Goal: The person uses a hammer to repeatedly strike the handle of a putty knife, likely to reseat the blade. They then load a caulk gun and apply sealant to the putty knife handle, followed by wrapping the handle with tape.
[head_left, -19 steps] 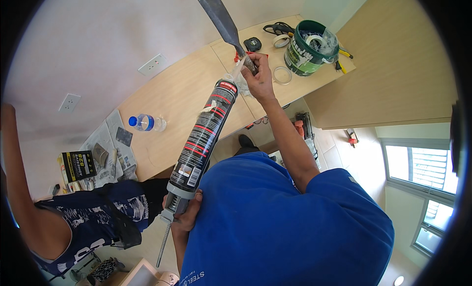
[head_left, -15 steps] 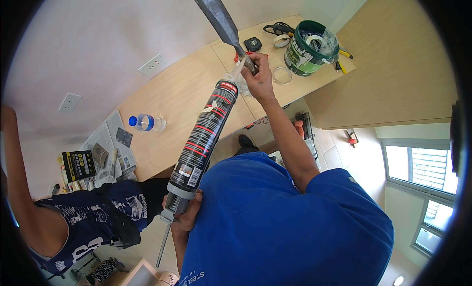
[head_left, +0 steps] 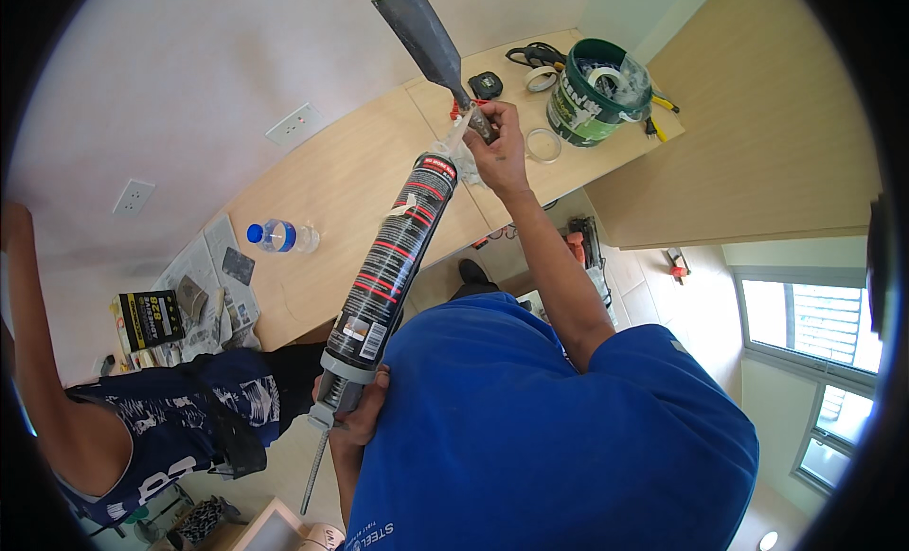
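My left hand point(head_left: 363, 411) grips the handle end of a caulking gun point(head_left: 333, 399) loaded with a long black and red cartridge point(head_left: 393, 253). The cartridge points up and away, its pale nozzle point(head_left: 456, 139) close to my right hand point(head_left: 496, 151). That hand is closed on the handle of a grey putty knife point(head_left: 421, 28), whose wide blade rises toward the white wall. Both tools are held above a light wooden counter point(head_left: 350, 196).
On the counter stand a green bucket point(head_left: 589, 95) of tools, tape rolls point(head_left: 543, 79), a tape measure point(head_left: 486, 83) and a water bottle point(head_left: 276, 236). Newspaper point(head_left: 203, 281) with small tools lies at the left end. Another person point(head_left: 142, 428) in a dark patterned shirt stands left, arm raised.
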Tool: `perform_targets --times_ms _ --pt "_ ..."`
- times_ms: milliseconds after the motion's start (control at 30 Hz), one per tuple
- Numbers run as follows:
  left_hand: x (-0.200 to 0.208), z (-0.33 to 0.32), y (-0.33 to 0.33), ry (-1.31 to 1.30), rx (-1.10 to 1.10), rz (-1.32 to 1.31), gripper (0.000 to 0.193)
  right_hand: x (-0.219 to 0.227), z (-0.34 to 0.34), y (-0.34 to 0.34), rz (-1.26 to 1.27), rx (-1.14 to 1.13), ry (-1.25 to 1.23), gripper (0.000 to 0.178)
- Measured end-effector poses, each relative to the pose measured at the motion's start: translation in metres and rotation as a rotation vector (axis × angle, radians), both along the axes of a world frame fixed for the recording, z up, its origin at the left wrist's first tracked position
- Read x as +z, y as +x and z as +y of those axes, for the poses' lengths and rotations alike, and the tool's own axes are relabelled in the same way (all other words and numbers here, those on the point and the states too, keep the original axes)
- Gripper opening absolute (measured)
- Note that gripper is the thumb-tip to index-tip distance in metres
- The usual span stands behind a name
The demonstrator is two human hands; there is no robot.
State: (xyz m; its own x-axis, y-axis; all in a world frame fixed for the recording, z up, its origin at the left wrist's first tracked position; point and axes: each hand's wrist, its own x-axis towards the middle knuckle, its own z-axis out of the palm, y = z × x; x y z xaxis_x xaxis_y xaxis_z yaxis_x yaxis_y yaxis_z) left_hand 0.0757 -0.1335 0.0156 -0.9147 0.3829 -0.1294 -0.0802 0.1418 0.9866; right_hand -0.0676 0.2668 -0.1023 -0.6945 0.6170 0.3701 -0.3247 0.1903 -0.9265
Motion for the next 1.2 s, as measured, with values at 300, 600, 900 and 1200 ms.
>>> perform_targets --times_ms 300,600,900,1200 --pt "-0.0028 -0.0003 0.0008 0.001 0.019 0.001 0.014 0.0045 -0.0001 0.0039 -0.074 -0.016 0.059 0.047" --pt "-0.0024 -0.0006 0.0004 -0.042 0.011 0.014 0.015 0.0038 0.0006 0.0030 -0.088 -0.050 0.091 0.046" --pt "0.0012 -0.0012 -0.0022 -0.017 -0.024 0.018 0.013 0.0077 -0.0017 0.0024 -0.113 -0.087 0.085 0.047" --pt "-0.0006 -0.0015 -0.0035 -0.001 -0.055 0.044 0.012 0.0085 -0.0017 0.0012 -0.057 -0.218 0.182 0.046"
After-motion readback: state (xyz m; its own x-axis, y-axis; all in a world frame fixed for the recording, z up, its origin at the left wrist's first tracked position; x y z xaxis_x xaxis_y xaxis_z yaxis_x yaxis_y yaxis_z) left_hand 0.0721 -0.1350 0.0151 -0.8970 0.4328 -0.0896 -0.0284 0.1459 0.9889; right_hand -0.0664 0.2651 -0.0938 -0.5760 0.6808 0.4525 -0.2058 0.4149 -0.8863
